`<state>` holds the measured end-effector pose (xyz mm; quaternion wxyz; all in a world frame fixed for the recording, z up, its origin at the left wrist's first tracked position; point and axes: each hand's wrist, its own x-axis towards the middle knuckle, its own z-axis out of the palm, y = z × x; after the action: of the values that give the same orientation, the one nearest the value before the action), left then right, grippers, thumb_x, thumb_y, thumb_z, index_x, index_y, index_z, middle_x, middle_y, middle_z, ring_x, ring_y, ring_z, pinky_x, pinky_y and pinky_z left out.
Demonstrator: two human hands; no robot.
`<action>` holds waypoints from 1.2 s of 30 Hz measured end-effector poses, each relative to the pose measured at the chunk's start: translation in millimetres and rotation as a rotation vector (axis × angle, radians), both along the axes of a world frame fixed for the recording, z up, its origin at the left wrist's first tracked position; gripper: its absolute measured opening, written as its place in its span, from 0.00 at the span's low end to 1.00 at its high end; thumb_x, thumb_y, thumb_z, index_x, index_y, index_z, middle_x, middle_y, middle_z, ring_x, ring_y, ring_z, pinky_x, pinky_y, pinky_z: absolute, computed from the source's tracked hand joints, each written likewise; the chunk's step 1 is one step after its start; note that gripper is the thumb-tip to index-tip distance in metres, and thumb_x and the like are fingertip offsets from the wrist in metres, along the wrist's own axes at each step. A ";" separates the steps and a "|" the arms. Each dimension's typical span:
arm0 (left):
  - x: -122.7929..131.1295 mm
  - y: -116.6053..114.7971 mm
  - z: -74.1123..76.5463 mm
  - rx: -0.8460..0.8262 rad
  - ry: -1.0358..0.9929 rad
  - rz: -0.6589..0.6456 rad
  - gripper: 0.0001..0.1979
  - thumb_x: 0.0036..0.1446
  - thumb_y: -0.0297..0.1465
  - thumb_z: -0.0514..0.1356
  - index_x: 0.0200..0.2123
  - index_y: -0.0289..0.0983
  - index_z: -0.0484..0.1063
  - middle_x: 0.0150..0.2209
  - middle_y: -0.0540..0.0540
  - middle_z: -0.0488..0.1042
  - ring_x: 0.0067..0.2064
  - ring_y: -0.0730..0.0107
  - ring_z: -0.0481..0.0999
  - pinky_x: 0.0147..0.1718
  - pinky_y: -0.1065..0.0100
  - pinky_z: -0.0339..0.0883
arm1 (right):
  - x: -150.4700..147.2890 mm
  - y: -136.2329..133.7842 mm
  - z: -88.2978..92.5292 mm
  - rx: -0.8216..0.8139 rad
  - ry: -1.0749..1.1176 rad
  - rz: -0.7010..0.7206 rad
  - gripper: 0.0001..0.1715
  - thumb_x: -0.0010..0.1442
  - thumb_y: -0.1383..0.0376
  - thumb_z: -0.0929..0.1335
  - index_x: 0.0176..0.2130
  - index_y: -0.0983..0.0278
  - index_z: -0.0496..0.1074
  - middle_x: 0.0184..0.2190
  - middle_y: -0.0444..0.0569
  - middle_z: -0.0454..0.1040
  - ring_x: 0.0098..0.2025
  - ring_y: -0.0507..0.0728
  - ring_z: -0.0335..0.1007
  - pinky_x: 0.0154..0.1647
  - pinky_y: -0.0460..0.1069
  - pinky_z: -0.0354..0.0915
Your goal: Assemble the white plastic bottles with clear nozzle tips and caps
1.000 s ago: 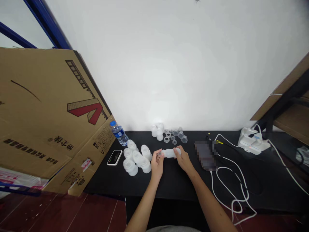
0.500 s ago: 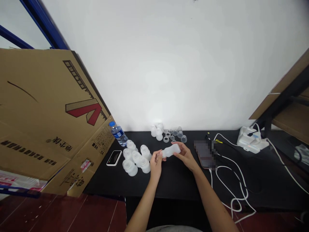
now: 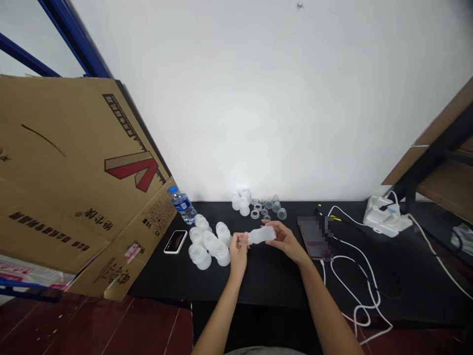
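Note:
A white baby bottle (image 3: 261,234) lies sideways between my hands, above the black table (image 3: 258,276). My left hand (image 3: 239,246) is closed on its narrow end at the left; the fingers hide that end. With thumb and fingers, my right hand (image 3: 286,240) grips the wide base end. Left of my left hand stands a group of several white baby bottles (image 3: 210,241) with rounded tops. Behind my hands lie several clear caps and rings (image 3: 266,209), and beside them a few more small white bottles (image 3: 242,202) near the wall.
A water bottle (image 3: 183,204) with a blue cap and a white phone (image 3: 175,242) are at the left, by a large cardboard box (image 3: 81,187). A dark phone (image 3: 314,236), looping white cables (image 3: 364,276) and a white charger (image 3: 384,214) lie to the right.
The bottle has turned slightly in my hands, its base end now a little lower. My right-hand fingers have shifted on it. The camera view has moved slightly.

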<state>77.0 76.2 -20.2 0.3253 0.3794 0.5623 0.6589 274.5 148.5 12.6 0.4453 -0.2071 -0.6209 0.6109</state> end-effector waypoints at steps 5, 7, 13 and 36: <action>2.1 -1.3 3.6 0.022 -0.017 -0.079 0.26 0.62 0.54 0.67 0.48 0.37 0.79 0.36 0.44 0.81 0.32 0.67 0.78 0.33 0.67 0.75 | -1.5 4.5 -6.6 -0.102 -0.162 -0.250 0.27 0.54 0.48 0.82 0.44 0.59 0.75 0.38 0.49 0.83 0.31 0.60 0.80 0.29 0.51 0.74; 3.1 -1.4 4.1 0.036 -0.045 -0.101 0.27 0.62 0.54 0.67 0.49 0.37 0.80 0.40 0.42 0.82 0.35 0.65 0.81 0.37 0.64 0.78 | -2.6 5.3 -9.9 -0.110 -0.247 -0.332 0.26 0.56 0.45 0.80 0.38 0.60 0.72 0.31 0.46 0.81 0.21 0.55 0.72 0.19 0.48 0.65; 1.8 0.3 2.1 0.043 -0.050 -0.045 0.25 0.61 0.54 0.68 0.46 0.37 0.80 0.36 0.44 0.81 0.31 0.67 0.79 0.33 0.66 0.77 | -3.1 3.0 -8.8 -0.011 -0.161 -0.229 0.28 0.56 0.49 0.81 0.48 0.59 0.73 0.42 0.48 0.81 0.38 0.59 0.79 0.37 0.51 0.75; 1.0 0.4 2.8 0.039 -0.049 -0.074 0.24 0.63 0.55 0.65 0.39 0.37 0.77 0.27 0.49 0.77 0.26 0.70 0.75 0.28 0.70 0.72 | 2.7 0.0 -0.3 -0.013 -0.104 -0.073 0.30 0.56 0.55 0.83 0.53 0.57 0.73 0.51 0.51 0.81 0.51 0.62 0.79 0.50 0.54 0.76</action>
<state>77.9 76.6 -17.4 0.3554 0.3900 0.5268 0.6664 277.3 148.4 12.2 0.4329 -0.2640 -0.6313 0.5868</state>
